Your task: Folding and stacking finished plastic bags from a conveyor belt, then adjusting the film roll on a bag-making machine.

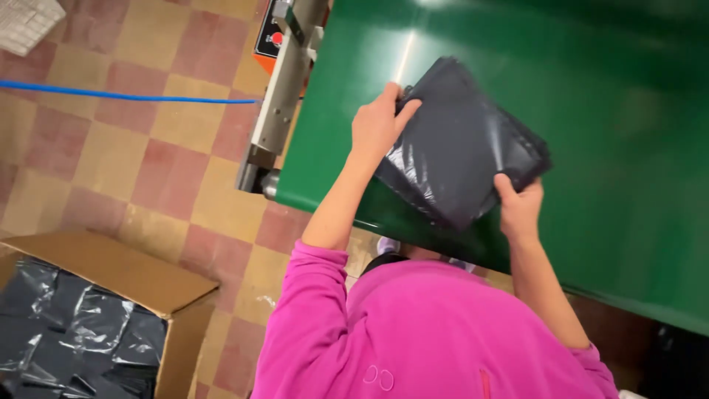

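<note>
Head view, looking down. Left hand (378, 122) clamped on the 9 o'clock edge of a flat dark grey garment sealed in a clear glossy plastic bag (459, 144), thumb on top, fingers tucked under. Right hand (521, 207) grips the same pack at its 5 o'clock corner, thumb pressed on the top face, other fingers hidden beneath. The pack sits tilted over the near part of a wide green smooth conveyor belt (605, 111); can't tell if it rests flat on the belt or is lifted slightly. Both forearms bare, magenta sweatshirt sleeves (310, 295) pushed up.

At 10 o'clock of the left hand: grey metal belt frame with an orange and black control panel (275, 66). A thin blue cable (111, 94) runs across the red-and-tan checkered tile floor (148, 170) at 9 o'clock. At 7 o'clock, well apart from the hands, an open brown cardboard box (111, 270) filled with more dark plastic-bagged packs (74, 332).
</note>
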